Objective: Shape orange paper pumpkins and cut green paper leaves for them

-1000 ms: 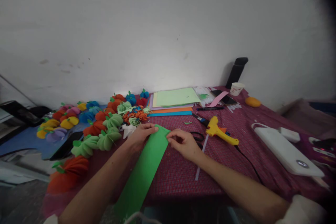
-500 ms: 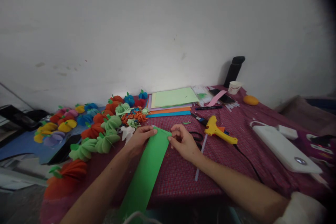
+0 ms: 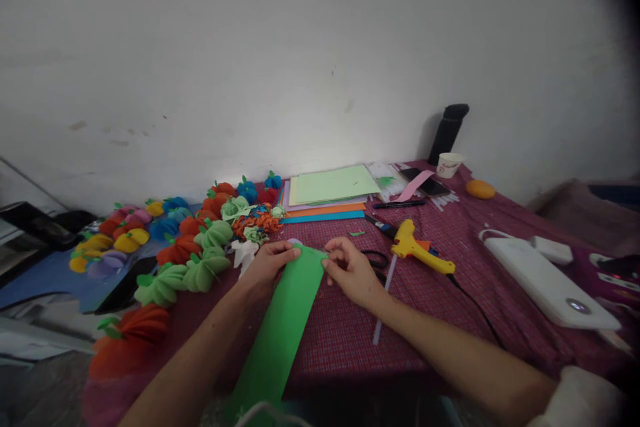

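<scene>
A long green paper strip (image 3: pixel 283 327) hangs from its far end over the near edge of the table. My left hand (image 3: pixel 267 267) pinches the far left corner between thumb and fingers. At the far right corner, my right hand (image 3: pixel 351 272) is closed on the same strip with thumb and forefinger. The far edge between the hands looks flat, without the narrow fold line. Black scissors (image 3: pixel 375 259) lie partly hidden behind my right hand. Close to my right wrist is a yellow glue gun (image 3: pixel 417 250) with a long glue stick (image 3: pixel 387 300) in it.
Several paper pumpkins (image 3: pixel 215 235) crowd the left side, near paper scraps (image 3: pixel 260 221). Coloured sheets (image 3: pixel 335 185) are stacked by the wall. Toward the right are a paper cup (image 3: pixel 449 165), a black bottle (image 3: pixel 447 133), a yellow oval object (image 3: pixel 481 189) and a white power bank (image 3: pixel 547 280).
The narrow crease or flap along the strip's far edge no longer shows; that end now looks flat. Both hands stay at the corners, and the view has shifted slightly.
</scene>
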Motion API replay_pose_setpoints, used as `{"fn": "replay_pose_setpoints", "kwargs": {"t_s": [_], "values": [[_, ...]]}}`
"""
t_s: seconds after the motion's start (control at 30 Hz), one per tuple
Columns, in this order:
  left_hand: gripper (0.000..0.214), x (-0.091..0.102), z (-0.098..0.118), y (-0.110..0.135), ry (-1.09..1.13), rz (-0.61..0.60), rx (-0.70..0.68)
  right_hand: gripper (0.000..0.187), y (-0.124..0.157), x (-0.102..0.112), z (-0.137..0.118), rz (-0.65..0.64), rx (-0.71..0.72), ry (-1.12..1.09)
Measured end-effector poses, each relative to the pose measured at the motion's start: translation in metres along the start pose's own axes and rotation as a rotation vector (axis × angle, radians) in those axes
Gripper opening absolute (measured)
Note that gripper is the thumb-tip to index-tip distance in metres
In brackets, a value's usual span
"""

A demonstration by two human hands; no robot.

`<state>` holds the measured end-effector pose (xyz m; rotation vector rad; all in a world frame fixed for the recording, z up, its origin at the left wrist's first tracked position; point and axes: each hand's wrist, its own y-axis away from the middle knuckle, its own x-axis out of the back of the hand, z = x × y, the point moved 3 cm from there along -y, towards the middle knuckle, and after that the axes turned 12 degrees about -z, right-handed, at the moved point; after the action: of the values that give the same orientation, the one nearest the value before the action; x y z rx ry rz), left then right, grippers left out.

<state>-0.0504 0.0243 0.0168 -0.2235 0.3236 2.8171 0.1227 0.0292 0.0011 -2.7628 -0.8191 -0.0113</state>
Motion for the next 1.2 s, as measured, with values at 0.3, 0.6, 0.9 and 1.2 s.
{"fn": "replay_pose_setpoints", "kwargs": {"t_s": [0.3,0.6,0.9,1.2], "values": [[0.026,0.005,-0.008,-0.001,-0.017,0.007,0.025,0.019,-0.001,0.000,0.003,-0.052,-0.071,0.019],[0.027,0.004,-0.015,-0.004,-0.016,-0.003,0.026,0.025,-0.003,0.001,0.010,-0.067,-0.102,0.097],[0.027,0.000,-0.023,-0.005,-0.033,-0.039,0.073,0.021,-0.003,0.001,0.011,-0.070,-0.096,0.140],[0.038,-0.001,-0.025,0.002,-0.103,-0.130,0.193,0.017,-0.003,-0.001,0.018,-0.092,-0.146,0.055]]}}
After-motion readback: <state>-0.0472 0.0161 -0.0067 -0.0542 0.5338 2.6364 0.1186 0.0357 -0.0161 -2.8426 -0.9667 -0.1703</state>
